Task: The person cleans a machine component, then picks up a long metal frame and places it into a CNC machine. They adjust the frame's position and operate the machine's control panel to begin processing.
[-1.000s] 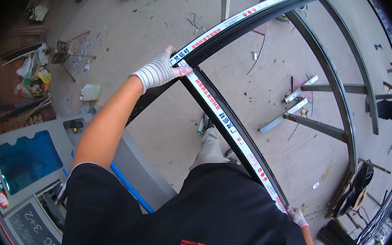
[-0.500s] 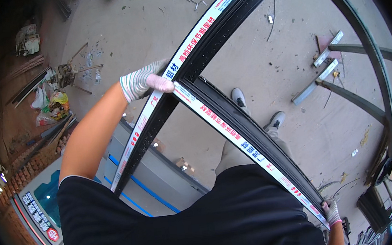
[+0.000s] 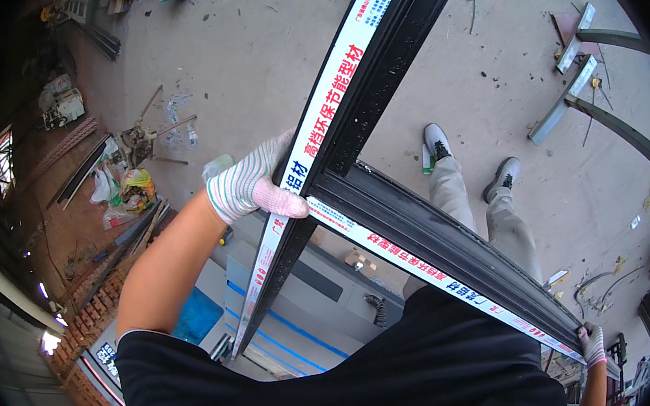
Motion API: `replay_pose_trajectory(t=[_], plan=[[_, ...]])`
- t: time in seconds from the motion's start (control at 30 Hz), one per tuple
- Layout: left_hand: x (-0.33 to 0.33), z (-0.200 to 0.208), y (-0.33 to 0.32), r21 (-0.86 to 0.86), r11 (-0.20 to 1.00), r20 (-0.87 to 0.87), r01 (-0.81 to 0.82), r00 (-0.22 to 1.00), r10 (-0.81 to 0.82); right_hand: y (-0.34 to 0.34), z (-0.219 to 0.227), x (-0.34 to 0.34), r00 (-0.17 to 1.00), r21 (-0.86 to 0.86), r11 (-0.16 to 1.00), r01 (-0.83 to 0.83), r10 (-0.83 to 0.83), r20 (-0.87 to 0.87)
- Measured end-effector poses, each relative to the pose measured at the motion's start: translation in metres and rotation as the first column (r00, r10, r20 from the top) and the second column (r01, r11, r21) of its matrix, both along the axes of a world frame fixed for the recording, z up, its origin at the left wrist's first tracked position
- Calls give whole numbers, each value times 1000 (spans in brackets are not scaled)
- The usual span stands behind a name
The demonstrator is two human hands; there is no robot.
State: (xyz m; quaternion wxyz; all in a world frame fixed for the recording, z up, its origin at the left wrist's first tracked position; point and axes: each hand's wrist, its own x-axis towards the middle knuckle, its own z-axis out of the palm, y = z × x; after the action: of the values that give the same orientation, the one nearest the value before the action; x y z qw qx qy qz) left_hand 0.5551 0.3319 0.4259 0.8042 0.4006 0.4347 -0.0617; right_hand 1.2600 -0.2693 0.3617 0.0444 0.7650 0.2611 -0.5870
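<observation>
Grip of the left hand (image 3: pixel 256 185) is closed on the joint (image 3: pixel 330 180) of the black metal frame (image 3: pixel 424 240), near the centre of the view; the right hand (image 3: pixel 593 344) seems to grasp its lower-right end. Its bars (image 3: pixel 386 70) look already joined, white strips (image 3: pixel 330 99) are still on, and it seems not yet set down on the floor (image 3: pixel 247 60).

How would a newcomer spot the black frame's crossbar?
Find the big black frame by the dark shirt. Its crossbar slants from the left hand to the right hand. Unlike the long bar, which extends both ways past the left hand, it stops there.
</observation>
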Motion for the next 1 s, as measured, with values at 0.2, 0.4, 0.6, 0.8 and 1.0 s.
replay_pose_trajectory(t=[0.2,0.4,0.6,0.8,1.0], plan=[[0,7,-2,-10,999,-66,-30,997,30,-16,3,8,994,-38,997,60,-56,98],[0,1,-4,-18,998,-50,-67,997,66,-26,26,9,994,26,999,28,-31,108],[-5,-5,-2,-29,999,-5,-40,999,40,-18,44,9,999,-86,996,31,-27,46],[1,-4,-2,-23,998,1,-54,999,54,-30,44,4,988,-72,997,-1,12,156],[2,-3,-4,-62,993,-22,-101,995,99,-33,53,6,988,-38,998,50,-44,151]])
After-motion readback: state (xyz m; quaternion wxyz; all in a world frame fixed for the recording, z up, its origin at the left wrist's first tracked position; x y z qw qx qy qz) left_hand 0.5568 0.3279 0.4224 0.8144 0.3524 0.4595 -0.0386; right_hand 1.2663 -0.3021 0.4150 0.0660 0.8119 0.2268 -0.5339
